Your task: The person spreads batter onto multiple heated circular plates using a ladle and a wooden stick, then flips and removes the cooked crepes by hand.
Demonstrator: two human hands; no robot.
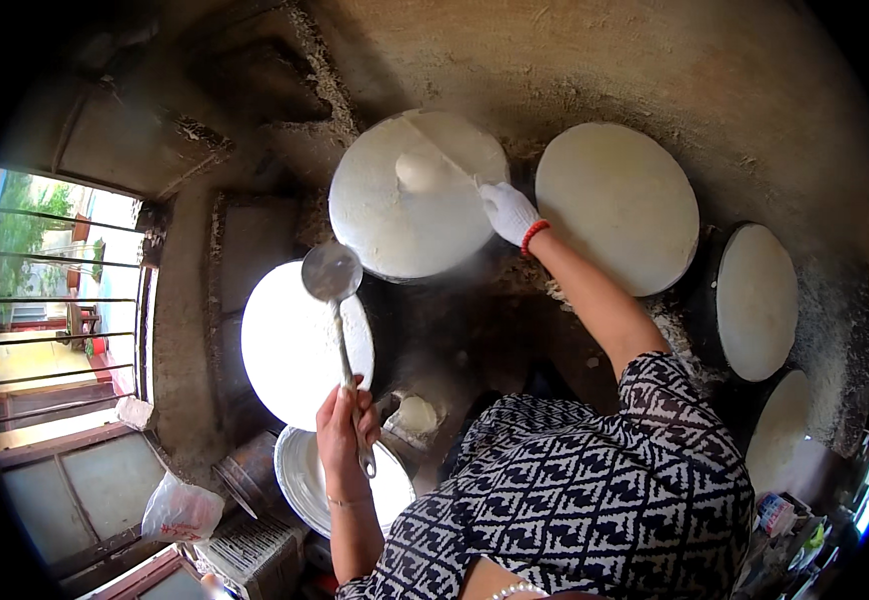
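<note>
My left hand (pixel 339 432) is closed round the handle of a metal ladle (pixel 333 272). The ladle points away from me, its bowl above the gap between a bright white round surface (pixel 300 350) and the far round griddle (pixel 395 240). In a white knit glove, my right hand (pixel 510 213) grips the near end of a long thin spreader (pixel 439 150) at that griddle's right edge. The spreader lies slantwise over the pale griddle top. Just left of it sits a pale mound of batter (pixel 418 173). The gloved fingertips are partly hidden.
More round griddles curve round on the right, including a large one (pixel 620 205) and a tilted-looking one (pixel 758 302). A white tub (pixel 293 492) stands below my left hand. At left is a barred window (pixel 60 290), with a plastic bag (pixel 183 508) beneath it.
</note>
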